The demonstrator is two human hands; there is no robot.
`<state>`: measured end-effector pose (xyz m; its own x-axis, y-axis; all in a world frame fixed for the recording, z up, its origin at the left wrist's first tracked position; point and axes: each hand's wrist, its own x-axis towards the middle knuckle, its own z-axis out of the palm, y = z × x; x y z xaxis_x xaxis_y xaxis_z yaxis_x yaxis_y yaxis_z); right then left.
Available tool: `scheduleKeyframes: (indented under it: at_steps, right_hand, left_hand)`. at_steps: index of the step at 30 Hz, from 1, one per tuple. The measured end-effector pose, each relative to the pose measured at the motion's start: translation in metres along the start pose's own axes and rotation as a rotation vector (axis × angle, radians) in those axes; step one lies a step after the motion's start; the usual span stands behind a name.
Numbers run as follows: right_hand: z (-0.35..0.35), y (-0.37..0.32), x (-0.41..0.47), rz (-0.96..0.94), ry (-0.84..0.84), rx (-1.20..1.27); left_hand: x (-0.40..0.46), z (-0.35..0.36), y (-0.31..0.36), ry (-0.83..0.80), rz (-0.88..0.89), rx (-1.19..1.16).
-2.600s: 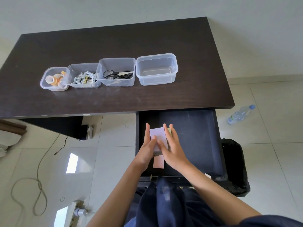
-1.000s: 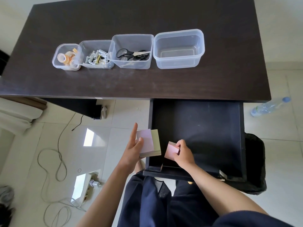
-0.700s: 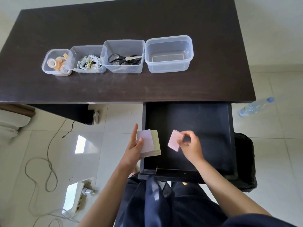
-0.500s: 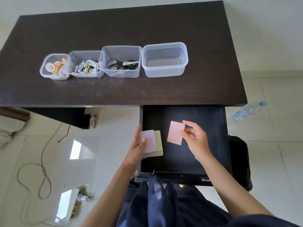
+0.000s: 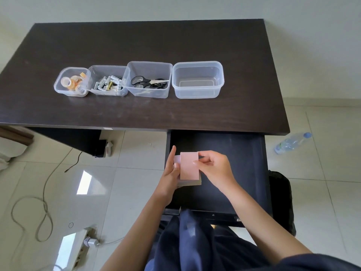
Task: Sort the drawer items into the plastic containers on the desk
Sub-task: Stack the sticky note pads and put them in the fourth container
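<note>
Below the centre of the frame, over the open dark drawer (image 5: pixel 234 163), we see both hands assembling a stack of sticky-note pads. The left hand (image 5: pixel 169 173) cradles the stack of pale lilac and yellow-green paper pads (image 5: pixel 190 181) from its left side, forefinger extended upward along the edge and the other fingers curled beneath, presumably to square the pile and give a firm base. The right hand (image 5: pixel 212 167) pinches the pink rectangular note pad (image 5: pixel 189 164) by its right edge between thumb and curled fingers, laying it flat on top of the stack; we judge that gathering all pads into one bundle allows a single transfer.

In the upper half of the frame, four clear plastic containers stand in a row, side by side, on the dark brown wooden surface (image 5: pixel 148 44). From left to right: the small round-cornered tub of tape rolls (image 5: pixel 72 82), the tub of batteries (image 5: pixel 108 81), the square tub of black-handled scissors (image 5: pixel 148 80), and the larger rectangular empty tub (image 5: pixel 197 80). The last, we infer, is reserved for the pads.

Compared with half a second earlier, the pink pad, then held apart to the right of the stack, has been brought over and now covers it; the hands, formerly separate, now meet. The containers are unchanged. A clear plastic water bottle (image 5: pixel 293 142) lies on the tiled floor at right.
</note>
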<state>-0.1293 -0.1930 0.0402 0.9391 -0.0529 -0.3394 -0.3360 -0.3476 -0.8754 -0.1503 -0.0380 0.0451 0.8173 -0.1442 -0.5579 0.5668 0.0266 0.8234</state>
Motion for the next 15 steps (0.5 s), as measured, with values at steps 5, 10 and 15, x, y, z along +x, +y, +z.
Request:
scheduleKeyframes:
  at_steps: [5, 10, 15]
  right_hand:
    - [0.01, -0.004, -0.005, -0.033, 0.034, -0.031]
    - [0.014, -0.007, -0.007, -0.049, 0.042, -0.027]
    - [0.013, -0.003, -0.011, -0.092, 0.08, 0.008]
  left_hand:
    - [-0.002, 0.002, 0.0, 0.001, -0.015, -0.049]
    - [-0.003, 0.002, -0.001, 0.004, 0.031, -0.022]
    - [-0.002, 0.001, 0.001, 0.005, 0.043, -0.05]
